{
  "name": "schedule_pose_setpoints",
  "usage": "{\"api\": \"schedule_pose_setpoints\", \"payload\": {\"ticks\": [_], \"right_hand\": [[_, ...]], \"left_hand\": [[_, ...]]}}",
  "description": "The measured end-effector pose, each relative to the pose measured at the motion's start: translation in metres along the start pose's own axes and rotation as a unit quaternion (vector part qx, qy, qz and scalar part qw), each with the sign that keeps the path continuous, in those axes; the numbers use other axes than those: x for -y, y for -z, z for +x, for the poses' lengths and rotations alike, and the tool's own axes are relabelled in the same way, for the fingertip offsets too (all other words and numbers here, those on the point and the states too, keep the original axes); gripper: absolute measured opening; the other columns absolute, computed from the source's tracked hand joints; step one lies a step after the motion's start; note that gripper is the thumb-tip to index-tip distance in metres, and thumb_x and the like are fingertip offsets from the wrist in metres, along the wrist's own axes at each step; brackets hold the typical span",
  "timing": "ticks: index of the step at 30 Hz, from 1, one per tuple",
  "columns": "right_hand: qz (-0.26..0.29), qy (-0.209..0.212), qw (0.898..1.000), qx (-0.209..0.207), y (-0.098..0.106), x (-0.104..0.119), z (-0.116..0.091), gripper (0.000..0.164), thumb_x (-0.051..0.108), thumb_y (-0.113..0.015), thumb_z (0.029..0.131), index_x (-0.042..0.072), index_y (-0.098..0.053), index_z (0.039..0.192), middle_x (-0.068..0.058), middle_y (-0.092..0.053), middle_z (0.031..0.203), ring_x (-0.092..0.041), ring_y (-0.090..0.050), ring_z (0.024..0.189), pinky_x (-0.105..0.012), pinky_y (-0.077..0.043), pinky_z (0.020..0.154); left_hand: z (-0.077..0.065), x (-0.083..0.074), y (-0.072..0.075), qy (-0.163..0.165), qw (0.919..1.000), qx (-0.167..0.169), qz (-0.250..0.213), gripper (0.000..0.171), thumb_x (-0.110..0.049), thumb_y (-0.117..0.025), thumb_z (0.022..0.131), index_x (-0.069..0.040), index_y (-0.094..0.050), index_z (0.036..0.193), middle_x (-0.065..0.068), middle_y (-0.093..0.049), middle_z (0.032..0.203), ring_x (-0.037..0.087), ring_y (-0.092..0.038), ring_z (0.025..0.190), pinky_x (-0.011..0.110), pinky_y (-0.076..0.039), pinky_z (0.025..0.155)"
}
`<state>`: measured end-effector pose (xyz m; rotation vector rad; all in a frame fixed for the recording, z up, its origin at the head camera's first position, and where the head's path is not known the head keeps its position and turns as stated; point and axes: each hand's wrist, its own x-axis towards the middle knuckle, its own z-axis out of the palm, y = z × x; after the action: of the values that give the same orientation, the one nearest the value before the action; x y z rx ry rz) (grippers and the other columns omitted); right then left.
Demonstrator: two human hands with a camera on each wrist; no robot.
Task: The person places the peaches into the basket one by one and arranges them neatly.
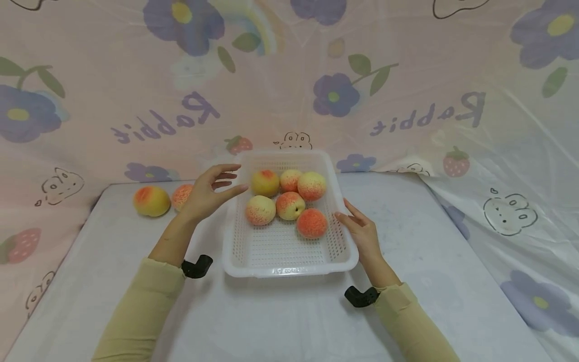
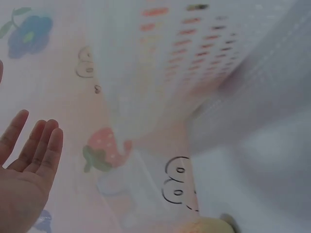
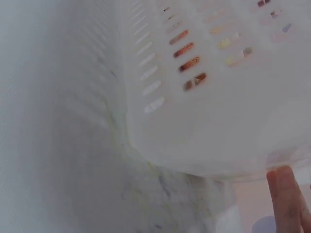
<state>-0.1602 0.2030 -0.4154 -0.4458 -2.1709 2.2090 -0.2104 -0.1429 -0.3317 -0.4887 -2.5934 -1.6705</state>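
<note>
A white perforated plastic basket stands on the table, with several red-and-yellow peaches inside. My left hand is raised at the basket's left rim, fingers extended and thumb apart, nothing held between them. In the left wrist view its open palm faces the basket wall with space between them. My right hand is at the right rim, its fingertips against the basket's side. The right wrist view shows the straight fingers beside the basket's lower edge.
Left of the basket, two more peaches lie on the table: a yellow one and a reddish one partly hidden by my left hand. A printed cloth hangs behind the white table.
</note>
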Motion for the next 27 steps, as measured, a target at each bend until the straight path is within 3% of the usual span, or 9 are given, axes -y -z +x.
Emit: {"api": "schedule_pose_setpoints", "payload": {"ticks": [9, 19, 27], "right_hand": [[0.001, -0.007, 1.000, -0.001, -0.001, 0.000, 0.001, 0.057, 0.034, -0.073, 0.085, 0.033, -0.051, 0.138, 0.007, -0.069, 0.099, -0.012, -0.069, 0.087, -0.029, -0.058, 0.073], [-0.003, -0.013, 1.000, -0.008, 0.000, 0.001, 0.001, 0.057, 0.035, -0.073, 0.084, 0.034, -0.052, 0.137, 0.007, -0.069, 0.100, -0.011, -0.068, 0.086, -0.028, -0.057, 0.073], [-0.004, -0.012, 1.000, -0.005, -0.001, 0.002, 0.000, 0.057, 0.035, -0.073, 0.085, 0.034, -0.051, 0.138, 0.005, -0.069, 0.102, -0.012, -0.069, 0.088, -0.029, -0.058, 0.074]], "left_hand": [[-0.004, 0.030, 0.007, 0.017, 0.9991, -0.037, 0.008, 0.057, -0.027, -0.074, 0.085, -0.008, -0.052, 0.134, 0.013, -0.050, 0.138, 0.032, -0.048, 0.125, 0.050, -0.037, 0.107], [-0.007, 0.049, 0.012, 0.057, 0.9968, -0.052, 0.020, 0.060, -0.030, -0.073, 0.086, -0.006, -0.050, 0.136, 0.013, -0.043, 0.145, 0.035, -0.044, 0.128, 0.050, -0.035, 0.109], [-0.010, 0.065, 0.015, 0.080, 0.9914, -0.102, 0.016, 0.058, -0.025, -0.074, 0.085, -0.004, -0.051, 0.135, 0.017, -0.045, 0.143, 0.035, -0.035, 0.136, 0.048, -0.027, 0.114]]}}
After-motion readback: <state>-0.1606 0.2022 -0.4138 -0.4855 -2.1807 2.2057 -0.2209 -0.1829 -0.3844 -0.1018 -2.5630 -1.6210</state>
